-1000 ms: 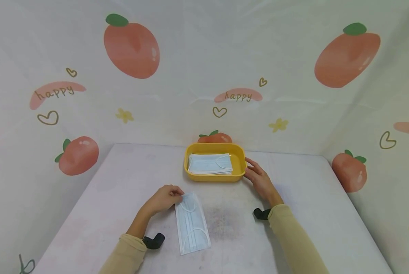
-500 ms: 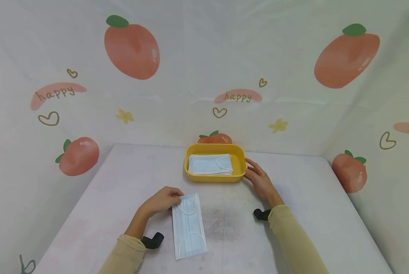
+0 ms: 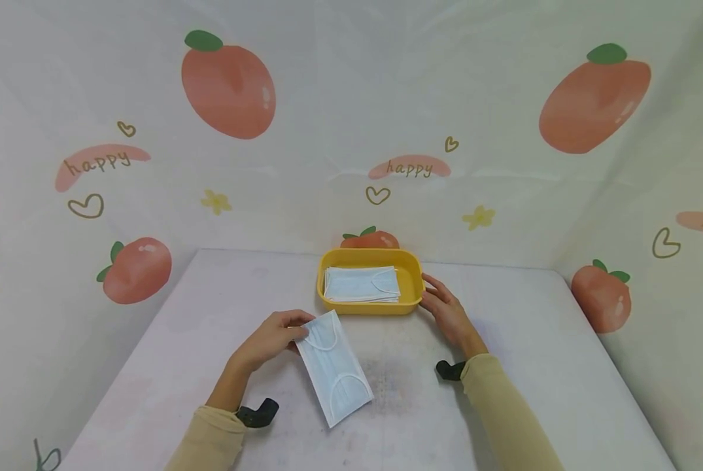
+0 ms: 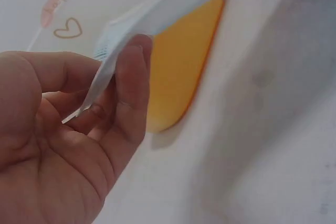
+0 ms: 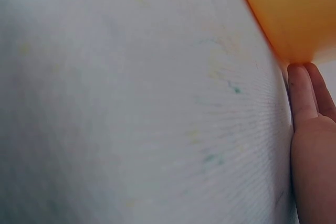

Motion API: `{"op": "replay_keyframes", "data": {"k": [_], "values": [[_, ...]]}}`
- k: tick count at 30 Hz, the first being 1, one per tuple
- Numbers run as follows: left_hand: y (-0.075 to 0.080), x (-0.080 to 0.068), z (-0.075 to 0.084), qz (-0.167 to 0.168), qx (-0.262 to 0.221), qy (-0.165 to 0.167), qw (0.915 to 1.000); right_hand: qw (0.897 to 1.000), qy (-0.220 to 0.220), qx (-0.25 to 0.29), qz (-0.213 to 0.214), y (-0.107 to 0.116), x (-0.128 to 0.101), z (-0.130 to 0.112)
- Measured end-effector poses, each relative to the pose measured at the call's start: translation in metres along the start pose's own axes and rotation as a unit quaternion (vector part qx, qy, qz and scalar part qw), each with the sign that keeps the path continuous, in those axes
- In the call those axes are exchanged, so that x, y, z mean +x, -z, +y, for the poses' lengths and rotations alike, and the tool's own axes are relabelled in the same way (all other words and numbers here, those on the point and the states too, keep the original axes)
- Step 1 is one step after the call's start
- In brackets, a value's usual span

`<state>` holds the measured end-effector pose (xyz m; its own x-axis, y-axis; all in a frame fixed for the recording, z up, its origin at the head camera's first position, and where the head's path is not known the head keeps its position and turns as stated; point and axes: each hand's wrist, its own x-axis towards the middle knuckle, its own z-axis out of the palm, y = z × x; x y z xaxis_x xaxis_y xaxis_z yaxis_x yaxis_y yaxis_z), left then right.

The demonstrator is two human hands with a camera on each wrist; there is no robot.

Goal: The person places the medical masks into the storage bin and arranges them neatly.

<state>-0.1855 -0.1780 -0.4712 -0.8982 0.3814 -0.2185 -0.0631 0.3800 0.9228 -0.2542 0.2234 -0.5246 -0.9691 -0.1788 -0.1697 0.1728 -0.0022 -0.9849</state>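
A light blue disposable face mask [image 3: 336, 374] with white ear loops is pinched at its upper left corner by my left hand [image 3: 271, 340]. It slants down to the right over the table. In the left wrist view the thumb and fingers grip the mask's edge [image 4: 152, 19], with the yellow tray behind it. Several more masks [image 3: 360, 285] lie stacked in the left part of that yellow tray [image 3: 411, 282]. At the tray's right end is my right hand [image 3: 450, 319], fingers extended; the right wrist view has its fingertips [image 5: 300, 72] against the tray wall.
A white cloth covers the table [image 3: 504, 307]. The tray stands near the back, close to a hanging backdrop [image 3: 327, 85] printed with peaches, hearts and flowers. Black wrist mounts [image 3: 258, 413] stick out from both sleeves.
My left hand has raised the face mask off the table and tilted it, its lower end swinging right. The right hand and the tray have kept their places.
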Motion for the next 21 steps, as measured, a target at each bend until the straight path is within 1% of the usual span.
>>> {"op": "replay_keyframes", "data": {"k": [5, 11, 18, 21], "values": [[0.001, -0.001, 0.005, 0.011, -0.034, -0.013, 0.9993, 1.000, 0.002, 0.003, 0.002, -0.002, -0.002, -0.001], [0.002, 0.000, 0.011, 0.025, -0.050, -0.031, 0.9979, 1.000, -0.007, -0.001, 0.008, -0.003, 0.000, -0.001], [0.003, -0.001, 0.023, 0.063, -0.063, -0.030, 0.9955, 1.000, -0.001, 0.003, 0.006, -0.002, 0.001, 0.001], [0.003, 0.001, 0.027, 0.071, -0.073, -0.030, 0.9944, 1.000, 0.006, 0.013, 0.006, -0.002, 0.001, 0.001]]}}
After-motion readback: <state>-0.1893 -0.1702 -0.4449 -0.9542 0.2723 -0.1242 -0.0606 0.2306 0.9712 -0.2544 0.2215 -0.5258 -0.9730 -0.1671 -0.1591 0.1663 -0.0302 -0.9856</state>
